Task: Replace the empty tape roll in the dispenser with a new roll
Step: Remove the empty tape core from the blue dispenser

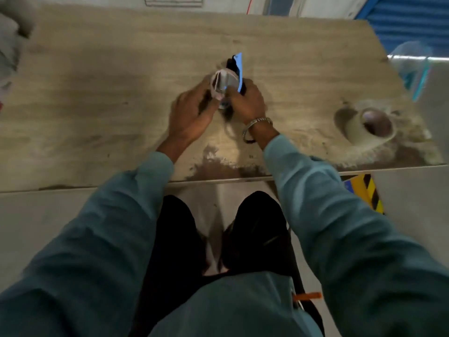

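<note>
A black and blue tape dispenser (238, 69) stands at the middle of the wooden table (97, 81). A pale, nearly bare tape core (224, 81) sits in it. My left hand (192, 113) grips the core from the left. My right hand (246, 100) holds the dispenser's body from the right; a metal bracelet is on that wrist. A full roll of brownish tape (366, 126) lies on its side near the table's right front corner, apart from both hands. The image is blurred by motion.
A clear plastic item with teal edges (413, 66) sits off the table's right side. Grey cloth (9, 45) lies at the far left. The table's front edge runs just before my legs. A yellow and black striped object (366, 190) is below the table.
</note>
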A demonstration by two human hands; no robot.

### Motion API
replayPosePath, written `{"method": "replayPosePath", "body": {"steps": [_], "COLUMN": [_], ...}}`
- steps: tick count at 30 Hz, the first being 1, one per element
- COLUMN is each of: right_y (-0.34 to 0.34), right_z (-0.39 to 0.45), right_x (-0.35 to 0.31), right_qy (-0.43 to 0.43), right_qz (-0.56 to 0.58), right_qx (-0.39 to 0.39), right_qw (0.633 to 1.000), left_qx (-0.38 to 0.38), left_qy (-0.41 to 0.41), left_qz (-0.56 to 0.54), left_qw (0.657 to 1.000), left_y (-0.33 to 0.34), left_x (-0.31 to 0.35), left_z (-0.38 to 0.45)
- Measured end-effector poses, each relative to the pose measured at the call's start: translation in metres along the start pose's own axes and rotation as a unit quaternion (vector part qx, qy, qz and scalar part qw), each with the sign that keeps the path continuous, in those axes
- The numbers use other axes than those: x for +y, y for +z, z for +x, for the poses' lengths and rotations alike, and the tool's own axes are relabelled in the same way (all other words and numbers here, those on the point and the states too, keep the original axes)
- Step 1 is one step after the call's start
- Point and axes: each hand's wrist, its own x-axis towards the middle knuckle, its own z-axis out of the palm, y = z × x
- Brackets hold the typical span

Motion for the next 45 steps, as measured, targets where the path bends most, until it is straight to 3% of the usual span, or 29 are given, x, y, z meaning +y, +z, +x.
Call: {"method": "replayPosePath", "body": {"steps": [7,9,13,17,20,22,26,29,32,37,45], "right_y": [-0.019,-0.023,-0.024,-0.024,-0.031,-0.033,-0.034,-0.036,-0.029,-0.021,-0.014], "right_z": [-0.063,-0.079,-0.091,-0.081,-0.063,-0.055,-0.054,-0.085,-0.117,-0.121,-0.117], "right_x": [0.018,0.029,0.048,0.058,0.065,0.067,0.067,0.06,0.058,0.057,0.054], "right_qy": [-0.013,-0.04,-0.078,-0.093,-0.122,-0.112,-0.049,-0.014,-0.041,-0.099,-0.096], "right_qz": [0.043,0.056,0.085,0.168,0.178,0.182,0.255,0.266,0.217,0.076,0.025], "right_qx": [0.015,0.001,-0.014,-0.078,-0.122,-0.11,0.006,0.086,0.106,0.063,0.087], "right_qw": [0.999,0.998,0.993,0.978,0.969,0.971,0.966,0.96,0.97,0.99,0.991], "left_qx": [-0.024,0.009,0.106,0.188,0.114,0.042,0.024,0.041,0.024,-0.112,-0.01], "left_qy": [-0.103,-0.115,-0.11,-0.112,-0.105,-0.093,-0.054,-0.047,-0.055,-0.049,-0.085], "left_qz": [-0.177,-0.215,-0.174,-0.211,-0.223,-0.189,-0.077,-0.107,-0.161,-0.229,-0.176], "left_qw": [0.979,0.97,0.973,0.953,0.962,0.977,0.995,0.992,0.985,0.966,0.981], "left_y": [-0.01,-0.009,-0.008,-0.008,-0.008,-0.007,-0.006,-0.005,-0.006,-0.023,-0.023], "left_x": [0.024,0.026,0.024,0.019,0.015,0.017,0.019,0.02,0.018,0.003,0.016], "left_z": [-0.067,-0.075,-0.074,-0.072,-0.067,-0.07,-0.069,-0.069,-0.069,-0.074,-0.08]}}
